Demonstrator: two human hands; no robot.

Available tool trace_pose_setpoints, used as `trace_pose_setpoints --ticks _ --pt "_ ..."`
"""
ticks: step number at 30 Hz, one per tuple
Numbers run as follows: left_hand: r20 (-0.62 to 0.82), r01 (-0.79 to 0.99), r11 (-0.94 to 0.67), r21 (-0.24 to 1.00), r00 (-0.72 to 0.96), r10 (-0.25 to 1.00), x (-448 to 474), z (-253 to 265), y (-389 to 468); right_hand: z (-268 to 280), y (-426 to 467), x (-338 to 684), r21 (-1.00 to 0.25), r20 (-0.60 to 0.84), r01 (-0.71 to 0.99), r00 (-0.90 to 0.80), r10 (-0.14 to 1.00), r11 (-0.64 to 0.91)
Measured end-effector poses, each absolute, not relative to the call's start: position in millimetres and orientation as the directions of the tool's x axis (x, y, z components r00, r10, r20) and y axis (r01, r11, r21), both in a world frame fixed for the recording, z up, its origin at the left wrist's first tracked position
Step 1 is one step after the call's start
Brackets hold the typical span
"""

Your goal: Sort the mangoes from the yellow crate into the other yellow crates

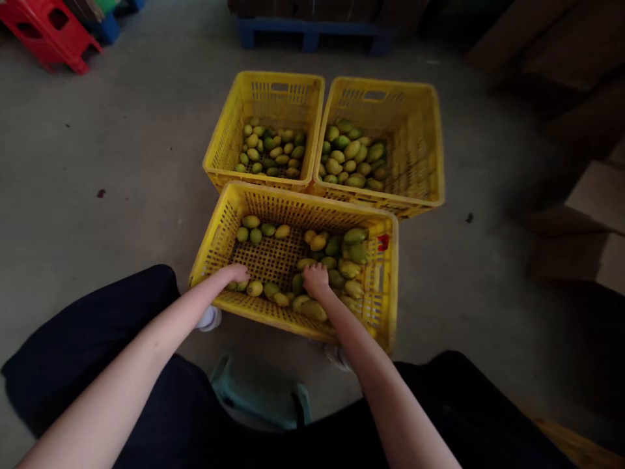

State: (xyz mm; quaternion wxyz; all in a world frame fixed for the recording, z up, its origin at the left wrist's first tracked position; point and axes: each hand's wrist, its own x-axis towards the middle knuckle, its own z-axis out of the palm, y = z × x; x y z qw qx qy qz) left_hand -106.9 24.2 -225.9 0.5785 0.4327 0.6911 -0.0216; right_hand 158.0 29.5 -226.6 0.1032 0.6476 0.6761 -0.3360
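Three yellow crates [312,212], dozens of fruits [348,269], two hands [316,280], two shoes [209,319], one red stool [45,36]

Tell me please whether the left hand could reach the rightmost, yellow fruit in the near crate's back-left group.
Probably yes: bare crate floor lies between the left hand and that yellow fruit, with nothing covering it.
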Motion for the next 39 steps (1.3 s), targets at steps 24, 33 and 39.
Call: trace_pose_setpoints --ticks 24,33,39 --pt "-0.745 0.878 0.279 0.39 0.122 0.656 -110.1 -258.6 20.5 -148.8 69.7 137.0 -0.479 -0.435 -0.559 -0.518 0.737 -0.676" --pt "-0.681 0.952 -0.011 0.306 0.227 0.696 -99.0 -232.2 21.3 -139.4 67.0 132.7 -0.545 -0.431 -0.518 -0.501 0.75 -0.659" --pt "-0.386 0.874 -0.088 0.479 0.299 0.873 -96.7 -143.3 69.3 -86.1 86.8 138.4 -0.668 -0.549 -0.476 -0.203 0.811 -0.572"
